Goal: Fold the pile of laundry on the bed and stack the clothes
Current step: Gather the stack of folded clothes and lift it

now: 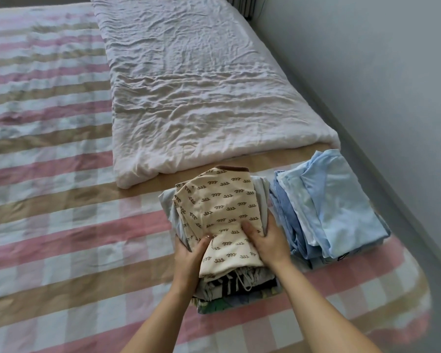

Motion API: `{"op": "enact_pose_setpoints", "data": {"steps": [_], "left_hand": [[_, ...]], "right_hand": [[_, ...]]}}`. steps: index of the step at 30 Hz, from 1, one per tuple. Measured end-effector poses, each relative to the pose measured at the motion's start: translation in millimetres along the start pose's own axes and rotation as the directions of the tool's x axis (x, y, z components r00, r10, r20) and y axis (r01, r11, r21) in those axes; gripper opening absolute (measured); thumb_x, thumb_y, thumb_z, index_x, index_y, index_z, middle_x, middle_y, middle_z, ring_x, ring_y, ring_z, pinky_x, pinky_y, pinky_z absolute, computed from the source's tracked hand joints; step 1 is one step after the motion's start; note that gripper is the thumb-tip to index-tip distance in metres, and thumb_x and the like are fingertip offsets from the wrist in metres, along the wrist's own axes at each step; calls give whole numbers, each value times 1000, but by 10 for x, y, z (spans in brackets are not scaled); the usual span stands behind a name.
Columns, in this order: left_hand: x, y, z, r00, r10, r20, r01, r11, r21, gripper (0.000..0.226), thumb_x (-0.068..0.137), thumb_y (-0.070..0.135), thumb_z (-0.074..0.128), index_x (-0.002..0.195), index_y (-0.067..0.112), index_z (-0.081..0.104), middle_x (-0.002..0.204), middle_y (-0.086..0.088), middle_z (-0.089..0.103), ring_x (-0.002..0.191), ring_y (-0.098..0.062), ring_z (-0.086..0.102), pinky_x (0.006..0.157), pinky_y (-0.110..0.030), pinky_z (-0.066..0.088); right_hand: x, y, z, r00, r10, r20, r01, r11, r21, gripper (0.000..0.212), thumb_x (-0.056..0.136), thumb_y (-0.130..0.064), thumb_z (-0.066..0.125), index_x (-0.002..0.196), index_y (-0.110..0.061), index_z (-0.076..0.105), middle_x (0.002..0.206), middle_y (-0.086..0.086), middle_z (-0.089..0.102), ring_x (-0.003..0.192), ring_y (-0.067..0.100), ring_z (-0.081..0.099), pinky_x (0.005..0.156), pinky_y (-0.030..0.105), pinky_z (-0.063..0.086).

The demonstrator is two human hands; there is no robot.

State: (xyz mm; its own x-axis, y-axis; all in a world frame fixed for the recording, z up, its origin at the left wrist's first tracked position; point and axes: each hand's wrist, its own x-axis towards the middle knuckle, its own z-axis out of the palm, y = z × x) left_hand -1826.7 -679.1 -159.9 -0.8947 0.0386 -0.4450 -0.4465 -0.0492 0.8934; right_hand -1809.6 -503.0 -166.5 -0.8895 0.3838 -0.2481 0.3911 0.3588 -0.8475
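At 5 o'clock in view: stack of folded clothes (237, 286) on checked bed sheet (61, 200). On top, cream squiggle-print garment (222, 207), brown-trimmed edge toward 12 o'clock. Left hand (189, 258) clamped on stack at its 7 o'clock, thumb over cream cloth, fingers round the side. Right hand (267, 240) clamped likewise at 4 o'clock. Just beside, at 3 o'clock: light blue stack (336, 207). White quilt (189, 85) at 12 o'clock, crumpled.

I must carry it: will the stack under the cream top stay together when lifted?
Probably floppy: the stack is soft folded cloth, likely sagging without support beneath. Its uneven layers may slide; the cream top could slip off.
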Motion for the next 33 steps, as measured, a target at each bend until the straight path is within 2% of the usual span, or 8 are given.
{"op": "enact_pose_setpoints", "data": {"steps": [6, 14, 17, 20, 23, 26, 30, 33], "left_hand": [[189, -228, -5, 999, -28, 33, 28, 999, 18, 49, 66, 34, 68, 110, 39, 48, 113, 13, 60, 109, -9, 58, 97, -35, 45], [271, -196, -164, 978, -202, 47, 172, 915, 366, 85, 81, 33, 68, 143, 17, 13, 144, -7, 33, 124, -20, 38, 102, -31, 33], [174, 79, -142, 975, 208, -74, -116, 769, 628, 83, 83, 33, 64, 146, 13, 13, 147, -8, 21, 136, -16, 14, 113, -40, 19], [199, 340, 88, 714, 679, 172, -604, 474, 640, 39, 87, 18, 49, 124, 6, 53, 128, -10, 51, 126, -21, 38, 106, -33, 35], [428, 404, 312, 680, 493, 542, -702, 225, 676, 35, 88, 10, 51, 121, 15, 60, 134, -7, 53, 133, -25, 40, 108, -44, 36], [714, 261, 357, 751, 238, 616, -638, 21, 769, 46, 100, 25, 33, 144, 34, 27, 155, 11, 13, 144, -9, 1, 116, -33, -4], [862, 47, 432, 767, 147, 624, -625, -45, 779, 49, 93, 54, 4, 141, 49, -2, 153, 19, -6, 142, -7, -12, 112, -40, -16], [896, -96, 433, 782, 187, 595, -596, -57, 801, 48, 87, 61, -8, 133, 55, -16, 150, 22, -14, 141, -7, -19, 110, -39, -22]], "right_hand": [[124, 164, 80, 999, 7, -31, -9, 997, -71, 78, 58, -80, 46, 118, -31, 52, 89, -26, 58, 76, -13, 51, 61, -3, 32], [139, 221, 81, 996, 86, 29, -77, 970, -230, 82, 74, -63, 57, 139, -19, 35, 121, 7, 60, 114, 25, 56, 93, 33, 46], [21, 23, 114, 986, 10, -164, -78, 905, -418, 81, 85, -50, 57, 147, -14, 20, 143, 18, 34, 132, 32, 34, 107, 47, 32], [-87, -226, 314, 897, -337, -287, 164, 855, -492, 50, 90, -31, 45, 134, -7, 45, 138, 16, 43, 127, 31, 41, 104, 46, 36], [-148, -302, 583, 941, -277, -191, 151, 855, -495, 46, 95, -26, 44, 137, -8, 43, 146, 12, 37, 137, 28, 32, 108, 48, 33], [-172, -170, 684, 970, -177, -165, 37, 783, -621, 59, 92, -40, 38, 140, -7, 34, 146, 14, 37, 134, 33, 35, 103, 53, 38], [-163, 56, 627, 988, -68, -138, -44, 737, -675, 72, 91, -58, 5, 143, -13, 27, 147, 16, 35, 132, 39, 36, 93, 64, 37], [-137, 140, 656, 993, -44, -112, -47, 711, -702, 70, 91, -58, 10, 144, -14, 22, 147, 16, 35, 131, 39, 37, 91, 65, 39]]}}
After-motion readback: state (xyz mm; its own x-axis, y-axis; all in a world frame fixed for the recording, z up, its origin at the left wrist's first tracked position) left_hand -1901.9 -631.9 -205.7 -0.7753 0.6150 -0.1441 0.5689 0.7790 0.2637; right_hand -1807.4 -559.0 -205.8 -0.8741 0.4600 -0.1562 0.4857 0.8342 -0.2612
